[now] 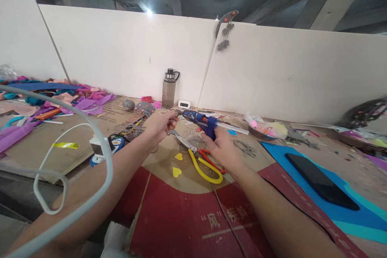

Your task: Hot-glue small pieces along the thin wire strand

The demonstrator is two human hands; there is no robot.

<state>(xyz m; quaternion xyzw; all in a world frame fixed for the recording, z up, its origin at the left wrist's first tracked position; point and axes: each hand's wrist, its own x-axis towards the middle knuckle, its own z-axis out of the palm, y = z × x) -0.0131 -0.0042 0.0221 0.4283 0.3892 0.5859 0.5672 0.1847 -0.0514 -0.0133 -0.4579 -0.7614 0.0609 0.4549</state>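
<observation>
One glue gun (201,121), blue, sits above the middle of the surface (169,157), clamped in the right hand (222,147) by its handle, a clear glue stick (232,129) jutting from its back toward 3 o'clock. Its nozzle points to 9 o'clock, right at the left hand (161,123), whose fingers are pinched together on one small grey piece (178,111); what that piece is, I cannot tell. Just below the gun, at 6 o'clock, lie two pairs of scissors: a yellow pair (205,167) and a red pair (210,159), touching. Two yellow hearts (177,171) lie at 8 o'clock from them. At 12 o'clock, near the white wall, stand one bottle (169,88) and one small clock (184,104). At 4 o'clock one phone (322,181) rests on a blue sheet (363,217). One white cable (75,161) loops at 8 o'clock.
</observation>
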